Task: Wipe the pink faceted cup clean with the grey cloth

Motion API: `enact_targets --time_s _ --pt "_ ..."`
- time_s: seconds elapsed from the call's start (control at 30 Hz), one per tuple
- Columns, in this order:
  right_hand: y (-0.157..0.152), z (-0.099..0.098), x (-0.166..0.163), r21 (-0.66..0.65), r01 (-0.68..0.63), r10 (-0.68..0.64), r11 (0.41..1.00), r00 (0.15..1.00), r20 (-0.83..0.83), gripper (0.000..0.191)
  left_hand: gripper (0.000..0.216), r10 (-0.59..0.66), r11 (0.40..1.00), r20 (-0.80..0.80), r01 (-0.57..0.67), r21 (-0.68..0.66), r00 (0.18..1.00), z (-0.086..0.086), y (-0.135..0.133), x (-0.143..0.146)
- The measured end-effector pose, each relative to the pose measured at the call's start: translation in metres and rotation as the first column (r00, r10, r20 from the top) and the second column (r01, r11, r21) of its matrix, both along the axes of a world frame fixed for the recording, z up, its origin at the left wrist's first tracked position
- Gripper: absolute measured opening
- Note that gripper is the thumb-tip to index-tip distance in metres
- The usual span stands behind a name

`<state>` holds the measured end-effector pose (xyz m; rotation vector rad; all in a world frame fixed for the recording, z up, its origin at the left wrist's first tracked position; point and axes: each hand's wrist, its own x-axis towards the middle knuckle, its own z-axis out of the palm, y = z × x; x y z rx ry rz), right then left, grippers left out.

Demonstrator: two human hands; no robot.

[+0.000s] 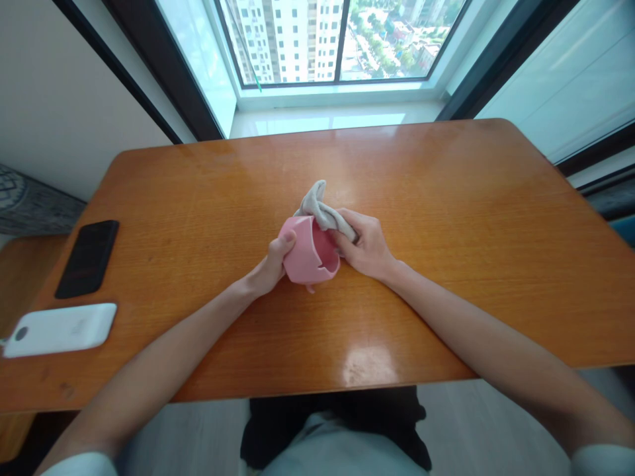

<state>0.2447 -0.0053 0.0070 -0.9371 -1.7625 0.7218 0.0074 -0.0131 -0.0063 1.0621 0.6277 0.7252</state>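
A pink, cup-shaped container (301, 254) with a notched rim is tilted on its side, its opening facing right. My left hand (274, 261) grips its closed end, the thumb lying on top and the other fingers hidden behind. At the opening, my right hand (366, 243) is closed on a light grey cloth (317, 205). Part of the cloth drapes over the upper rim and sticks up beyond it. The right fingertips are partly hidden at the rim. A small pink piece hangs beneath the container.
Around my hands spreads a brown wooden table (471, 218). On its left side lie a black phone (88, 259) and a white oblong device (62, 329) with a cable at its left end. Past the far edge is a window (340, 39) with a sill.
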Motion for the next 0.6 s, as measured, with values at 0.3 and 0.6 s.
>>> enact_targets --time_s 0.3,0.6 --pt "0.022 -0.018 0.003 -0.357 0.008 -0.244 0.934 0.745 -0.621 0.027 0.097 0.061 0.996 0.096 -0.054 -0.075 0.994 0.020 0.007 0.004" --pt "0.018 -0.013 0.000 -0.352 -0.024 -0.211 0.936 0.760 -0.614 0.029 0.092 0.052 0.997 0.098 -0.045 -0.070 0.994 0.014 0.004 0.006"
